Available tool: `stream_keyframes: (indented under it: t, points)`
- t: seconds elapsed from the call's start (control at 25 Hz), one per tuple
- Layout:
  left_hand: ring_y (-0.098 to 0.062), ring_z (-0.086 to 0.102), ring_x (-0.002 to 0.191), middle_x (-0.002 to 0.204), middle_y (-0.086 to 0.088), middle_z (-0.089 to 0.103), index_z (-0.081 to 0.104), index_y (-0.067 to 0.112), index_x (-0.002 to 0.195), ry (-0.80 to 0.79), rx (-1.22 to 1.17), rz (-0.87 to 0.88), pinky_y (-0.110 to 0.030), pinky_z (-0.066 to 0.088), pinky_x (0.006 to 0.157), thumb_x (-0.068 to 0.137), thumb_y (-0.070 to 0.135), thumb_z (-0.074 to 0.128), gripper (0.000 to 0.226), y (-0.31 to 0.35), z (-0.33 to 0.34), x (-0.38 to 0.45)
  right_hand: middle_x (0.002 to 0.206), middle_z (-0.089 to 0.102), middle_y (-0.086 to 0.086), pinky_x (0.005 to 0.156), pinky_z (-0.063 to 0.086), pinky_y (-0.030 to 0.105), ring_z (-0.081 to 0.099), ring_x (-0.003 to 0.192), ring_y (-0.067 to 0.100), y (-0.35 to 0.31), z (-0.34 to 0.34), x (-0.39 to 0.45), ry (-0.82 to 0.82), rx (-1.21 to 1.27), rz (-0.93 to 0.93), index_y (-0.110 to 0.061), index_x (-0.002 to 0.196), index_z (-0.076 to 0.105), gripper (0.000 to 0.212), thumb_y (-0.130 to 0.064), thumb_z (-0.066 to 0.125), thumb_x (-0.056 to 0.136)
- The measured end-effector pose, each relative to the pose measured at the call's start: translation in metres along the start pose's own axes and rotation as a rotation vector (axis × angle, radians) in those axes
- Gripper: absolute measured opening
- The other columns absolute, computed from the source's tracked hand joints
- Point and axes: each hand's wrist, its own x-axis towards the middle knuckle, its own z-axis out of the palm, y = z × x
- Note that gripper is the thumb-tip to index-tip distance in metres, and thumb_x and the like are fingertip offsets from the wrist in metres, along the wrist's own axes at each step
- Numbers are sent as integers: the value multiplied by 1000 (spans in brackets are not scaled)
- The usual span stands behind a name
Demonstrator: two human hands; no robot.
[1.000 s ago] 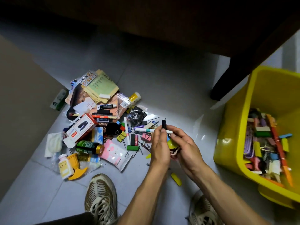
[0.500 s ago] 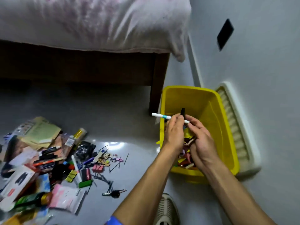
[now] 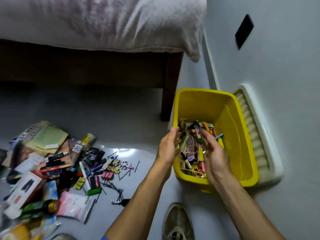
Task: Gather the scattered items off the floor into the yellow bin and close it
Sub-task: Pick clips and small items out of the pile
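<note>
The yellow bin point(image 3: 240, 135) stands open on the floor at the right, with several pens, clips and small items in its bottom. My left hand point(image 3: 168, 147) hovers over the bin's left rim, fingers apart and empty. My right hand point(image 3: 214, 155) is above the bin's inside, palm turned in, fingers spread, nothing in it. A heap of scattered items point(image 3: 52, 168) lies on the floor at the left: booklets, boxes, a green bottle, binder clips, hairpins and a pink packet point(image 3: 74, 207). The bin's white lid point(image 3: 258, 132) leans against the wall behind the bin.
A bed with a dark wooden frame and leg point(image 3: 168, 87) stands just left of the bin, its cover hanging above. The grey wall point(image 3: 285, 66) is close on the right. My shoe point(image 3: 178, 222) rests on the floor below the bin.
Both hands held a white pen and small items above the bin; now they have spread apart and are empty, with the items lying in the bin.
</note>
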Motion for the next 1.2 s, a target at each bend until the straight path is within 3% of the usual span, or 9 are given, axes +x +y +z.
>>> stream_keyframes:
  t: [0.12, 0.32, 0.44, 0.64, 0.76, 0.84, 0.92, 1.08, 1.2]
  points:
    - [-13, 60, 115, 130, 0, 62, 55, 20, 134, 99, -59, 57, -30, 48, 92, 104, 42, 34, 43, -4, -33, -16, 138, 58, -8, 112, 36, 35, 50, 129, 9, 2, 19, -14, -113, -37, 24, -25, 131, 59, 34, -26, 40, 103]
    - [-15, 62, 110, 121, -1, 65, 58, 21, 129, 289, -110, 33, -31, 51, 89, 103, 39, 37, 37, -23, -110, -30, 117, 71, -3, 89, 55, 28, 68, 109, 16, 28, 87, -44, -436, -220, 120, -22, 117, 67, 26, -23, 46, 101]
    - [-19, 63, 106, 115, -1, 67, 62, 23, 120, 442, -113, -28, -31, 52, 85, 102, 32, 43, 28, -38, -156, -27, 110, 74, 1, 82, 56, 33, 71, 100, 23, 59, 126, -43, -553, -334, 192, -18, 114, 68, 22, -21, 51, 99]
    - [-24, 64, 106, 113, -5, 69, 66, 21, 108, 682, -29, -96, -36, 50, 95, 96, 15, 55, 17, -83, -235, -15, 108, 74, 3, 74, 57, 29, 71, 92, 21, 136, 176, -25, -662, -572, 308, -23, 106, 70, 18, -14, 63, 92]
    - [-16, 61, 100, 118, -1, 65, 61, 31, 110, 836, 126, -144, -29, 48, 87, 95, 18, 56, 20, -103, -279, -12, 130, 62, 2, 89, 53, 36, 64, 106, 20, 186, 198, -20, -632, -937, 76, -26, 121, 62, 35, -18, 68, 87]
    - [-22, 54, 115, 133, -1, 53, 49, 29, 134, 883, 263, -221, -41, 47, 99, 95, 24, 56, 40, -115, -303, -4, 152, 37, 0, 105, 42, 44, 44, 130, 25, 208, 212, -7, -602, -1288, -81, -27, 143, 41, 62, -33, 67, 86]
    - [-26, 40, 130, 144, -2, 36, 30, 30, 149, 847, 398, -294, -45, 37, 109, 96, 33, 52, 57, -120, -311, 6, 157, 21, -1, 109, 36, 47, 29, 137, 31, 222, 226, 4, -565, -1432, -51, -31, 149, 27, 77, -48, 64, 84]
    - [-31, 26, 140, 155, -2, 20, 18, 29, 155, 767, 417, -312, -42, 19, 116, 99, 41, 41, 62, -117, -294, 36, 153, 18, -1, 109, 35, 39, 34, 131, 30, 247, 248, -3, -613, -1308, -18, -27, 144, 34, 53, -44, 47, 95]
    - [-26, 44, 131, 151, -7, 39, 28, 28, 152, 717, 81, -212, -34, 34, 109, 102, 30, 40, 51, -122, -284, 48, 137, 41, -5, 103, 40, 31, 50, 120, 18, 256, 253, -12, -621, -973, 77, -25, 133, 46, 33, -29, 46, 100]
